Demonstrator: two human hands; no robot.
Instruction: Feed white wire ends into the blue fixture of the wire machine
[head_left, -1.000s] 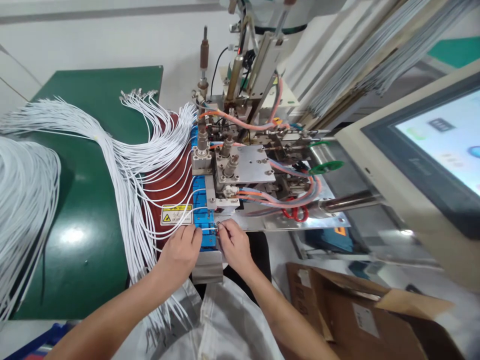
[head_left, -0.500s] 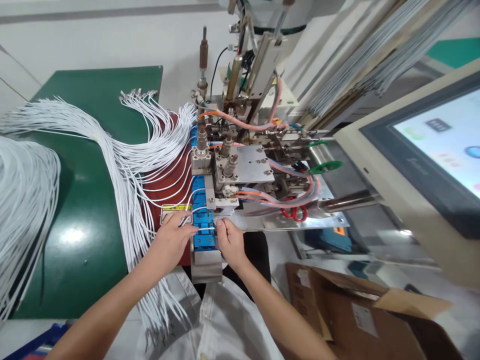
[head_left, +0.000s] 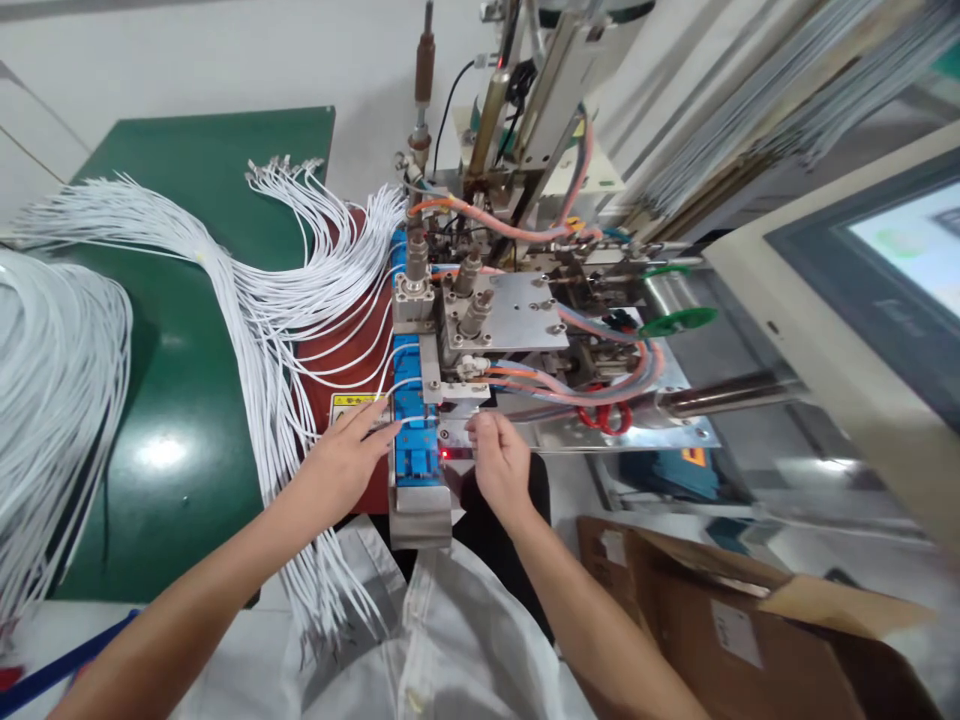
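Observation:
My left hand [head_left: 349,462] reaches to the left side of a row of blue clamp blocks [head_left: 416,455] on the machine. Its thumb and forefinger close around a white wire [head_left: 409,420] that lies across one block. To the right of the blocks, my right hand [head_left: 502,462] is curled closed by the machine's metal edge, apart from that wire; whatever its fingertips hold is hidden. Other white wires run from the blocks into a large bundle [head_left: 240,340] on the left.
The machine carries a metal plate [head_left: 517,310], orange and grey air hoses [head_left: 600,395] and a green-flanged spool [head_left: 670,300]. A green table [head_left: 187,490] stands left with a coil of white wires [head_left: 60,400]. A screen [head_left: 900,230] and a cardboard box [head_left: 750,630] are at right.
My right hand has moved right, away from the blue blocks and the wire end. My left hand stays at the wire. A red light now shows beside the blocks. The view has shifted slightly.

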